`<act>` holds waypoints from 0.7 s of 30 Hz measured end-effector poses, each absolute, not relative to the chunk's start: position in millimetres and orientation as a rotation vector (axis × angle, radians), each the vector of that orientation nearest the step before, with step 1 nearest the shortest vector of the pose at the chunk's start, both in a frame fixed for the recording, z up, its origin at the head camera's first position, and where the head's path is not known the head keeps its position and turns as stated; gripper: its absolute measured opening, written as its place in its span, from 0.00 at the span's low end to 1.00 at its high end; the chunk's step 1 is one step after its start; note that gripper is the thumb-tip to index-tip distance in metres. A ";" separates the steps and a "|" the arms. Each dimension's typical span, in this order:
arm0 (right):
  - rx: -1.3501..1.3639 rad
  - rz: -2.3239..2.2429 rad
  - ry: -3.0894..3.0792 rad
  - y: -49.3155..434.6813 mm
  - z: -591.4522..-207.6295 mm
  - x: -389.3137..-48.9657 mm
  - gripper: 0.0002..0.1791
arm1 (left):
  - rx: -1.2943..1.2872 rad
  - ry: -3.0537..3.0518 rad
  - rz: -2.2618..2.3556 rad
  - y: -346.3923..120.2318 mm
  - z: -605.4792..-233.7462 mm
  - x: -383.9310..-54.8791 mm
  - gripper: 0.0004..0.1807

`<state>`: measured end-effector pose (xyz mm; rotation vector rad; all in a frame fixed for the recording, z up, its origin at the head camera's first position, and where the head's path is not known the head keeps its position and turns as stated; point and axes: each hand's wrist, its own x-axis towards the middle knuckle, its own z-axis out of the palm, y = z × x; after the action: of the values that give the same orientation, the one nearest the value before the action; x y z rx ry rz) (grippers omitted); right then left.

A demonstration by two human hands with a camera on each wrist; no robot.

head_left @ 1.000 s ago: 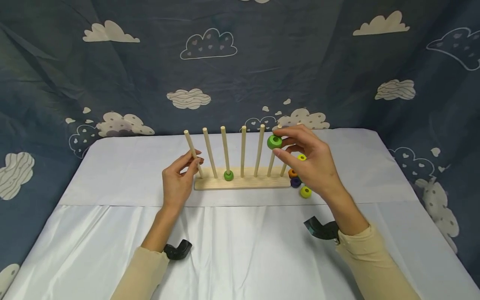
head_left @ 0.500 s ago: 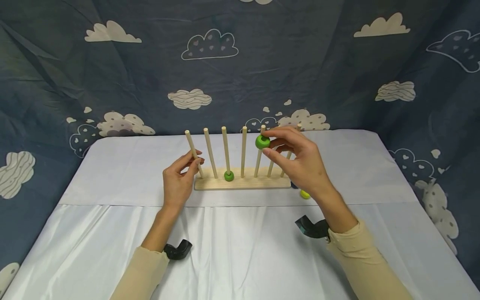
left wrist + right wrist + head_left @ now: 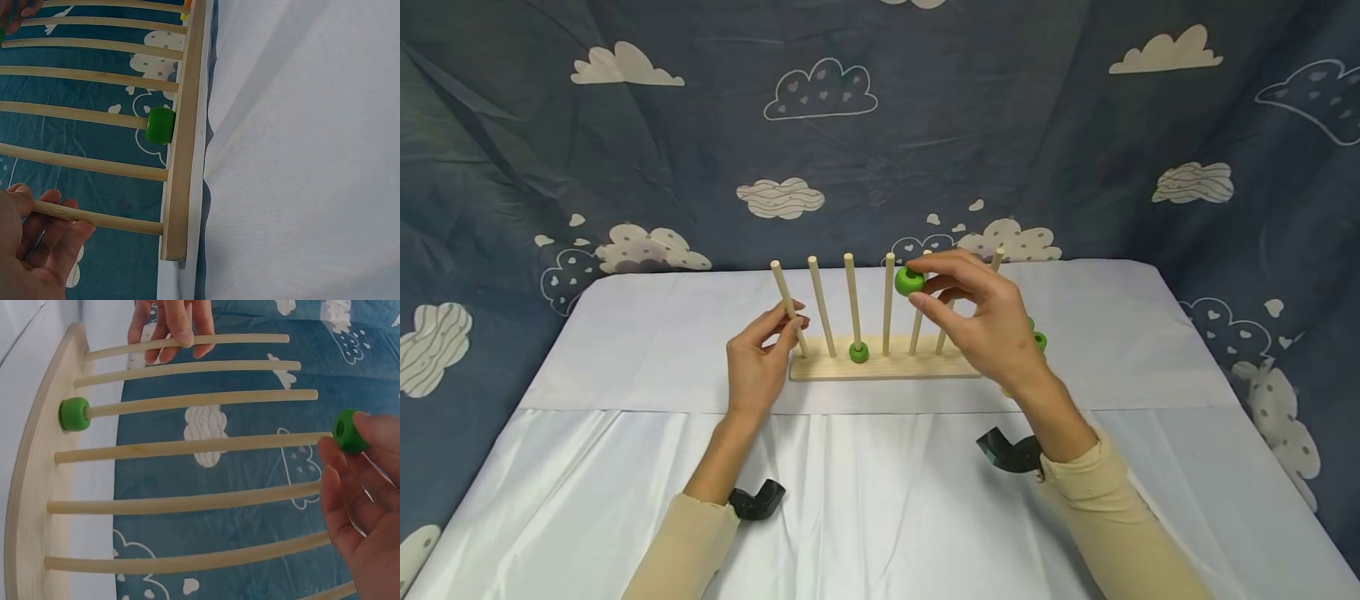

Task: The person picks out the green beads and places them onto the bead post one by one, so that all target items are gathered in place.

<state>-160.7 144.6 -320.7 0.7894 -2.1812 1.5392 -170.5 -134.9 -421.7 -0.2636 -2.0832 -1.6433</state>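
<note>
A wooden rack (image 3: 887, 369) with several upright pegs stands on the white-covered table. My left hand (image 3: 758, 362) pinches the leftmost peg (image 3: 112, 221) about halfway up. Low on the third peg from the left sits a green bead (image 3: 859, 353), down at the base. Between thumb and fingertips my right hand (image 3: 988, 321) holds another green bead (image 3: 351, 431) up at peg-top height. In the right wrist view, the held bead's hole faces the tip of the fourth peg (image 3: 194, 447), right by it. Some right-hand pegs are partly hidden behind my right hand.
Green beads (image 3: 1040, 341) show on the table past my right hand. A sliver of a yellow bead (image 3: 1007, 392) peeks out under the right wrist. Behind the table hangs a dark blue cloth (image 3: 970, 125) with cloud prints.
My right hand has moved left with the green bead, from near the right-hand pegs to the fourth peg's top. The left hand has kept its grip on the leftmost peg.
</note>
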 end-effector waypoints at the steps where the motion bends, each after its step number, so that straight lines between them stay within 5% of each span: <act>1: 0.792 1.531 -2.184 143.8 -320.4 -160.7 0.21 | -0.265 -2.084 -1.643 -134.9 -421.5 -170.7 0.14; 21: 0.813 1.554 -2.146 126.2 -314.6 -167.0 0.20 | -0.265 -2.086 -1.617 -135.2 -421.7 -172.1 0.12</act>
<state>-167.0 126.2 -314.6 0.8135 -2.1464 1.5536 -172.1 -135.2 -421.7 -0.2647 -2.0863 -1.6171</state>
